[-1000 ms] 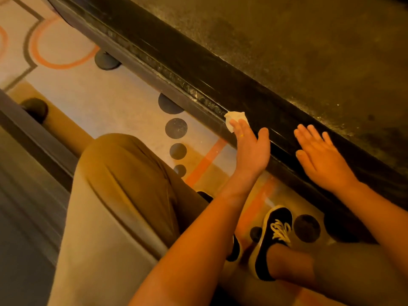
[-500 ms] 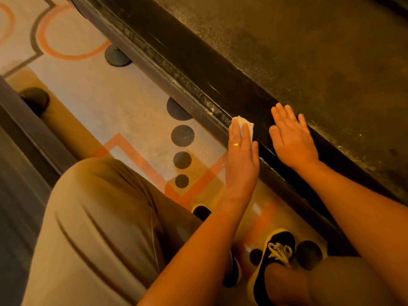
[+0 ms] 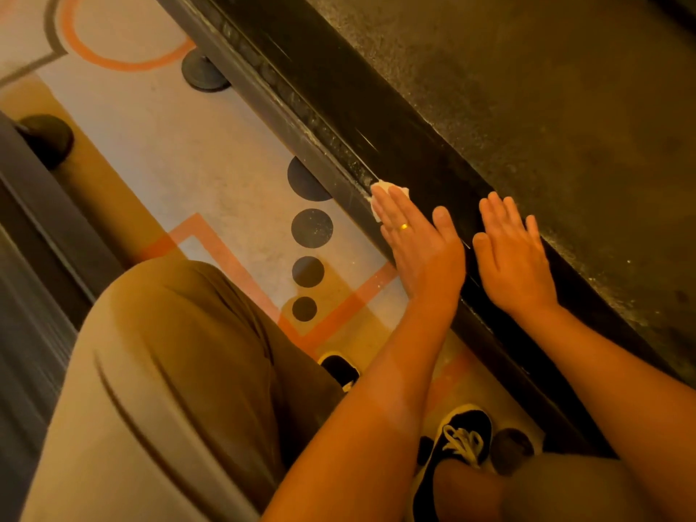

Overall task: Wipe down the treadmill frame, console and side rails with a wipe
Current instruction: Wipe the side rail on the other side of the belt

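The treadmill's black side rail (image 3: pixel 339 107) runs diagonally from upper left to lower right, with the dusty running belt (image 3: pixel 527 88) beyond it. My left hand (image 3: pixel 418 246) lies flat with straight fingers on the rail's outer edge, pressing a small white wipe (image 3: pixel 386 190) under the fingertips; only the wipe's top shows. My right hand (image 3: pixel 512 254) rests flat and open on the top of the rail just right of the left hand, holding nothing.
Patterned floor (image 3: pixel 188 163) with orange lines and dark dots lies left of the rail. A round black treadmill foot (image 3: pixel 203 75) stands under the frame. Another machine's dark edge (image 3: pixel 34 220) borders the left. My bent knee (image 3: pixel 180 371) and black shoe (image 3: pixel 457 442) fill the foreground.
My left hand has slid the wipe up along the rail's edge, fingers now flatter on it. My right hand has followed along the rail top and sits closer to the left hand.
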`<state>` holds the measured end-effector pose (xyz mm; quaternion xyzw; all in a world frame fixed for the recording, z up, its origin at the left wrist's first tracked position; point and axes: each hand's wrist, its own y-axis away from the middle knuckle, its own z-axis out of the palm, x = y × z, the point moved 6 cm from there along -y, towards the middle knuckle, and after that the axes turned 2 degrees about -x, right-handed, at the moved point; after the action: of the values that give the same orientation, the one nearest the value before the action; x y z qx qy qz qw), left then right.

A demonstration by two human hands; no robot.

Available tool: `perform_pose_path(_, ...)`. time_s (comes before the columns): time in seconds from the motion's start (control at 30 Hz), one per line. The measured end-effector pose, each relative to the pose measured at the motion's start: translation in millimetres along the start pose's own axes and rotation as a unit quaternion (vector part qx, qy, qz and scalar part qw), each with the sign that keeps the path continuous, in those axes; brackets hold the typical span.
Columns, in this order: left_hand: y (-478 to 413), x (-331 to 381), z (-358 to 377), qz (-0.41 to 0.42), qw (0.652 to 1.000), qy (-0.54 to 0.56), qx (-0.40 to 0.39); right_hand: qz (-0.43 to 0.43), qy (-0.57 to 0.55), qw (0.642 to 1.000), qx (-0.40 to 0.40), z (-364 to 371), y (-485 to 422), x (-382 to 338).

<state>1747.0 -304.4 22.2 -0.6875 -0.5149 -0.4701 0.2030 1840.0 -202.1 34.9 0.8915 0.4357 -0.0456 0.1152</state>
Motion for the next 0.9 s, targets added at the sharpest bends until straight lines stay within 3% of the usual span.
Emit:
perform_pose_path(0.13, 15, -5, 5, 0.034, 0.999, -0.021, -0.016, -0.003, 0.002, 1.000, -0.004, 1, 1, -1)
perform_pose_path(0.33, -50, -8, -20, -0.010, 0.999, -0.026, 0.045, 0.005, 0.000, 1.000, -0.009, 2, 0, 0)
perform_pose_path(0.5, -21, -12, -13, 0.031, 0.999, -0.029, 0.016, 0.014, 0.003, 1.000, -0.018, 1, 1, 0)
perform_pose_path(0.77, -96, -17, -50, 0.015, 0.998, -0.046, 0.037, 0.028, -0.016, 0.999, -0.021, -3, 4, -7)
perform_pose_path(0.83, -94, -18, -50, 0.016, 0.999, -0.033, 0.032, 0.028, -0.028, 0.998, -0.046, -2, 2, -5)
perform_pose_path(0.9, -93, -19, -53, 0.016, 0.999, -0.026, 0.027, 0.005, -0.018, 0.991, -0.130, -4, -7, 6)
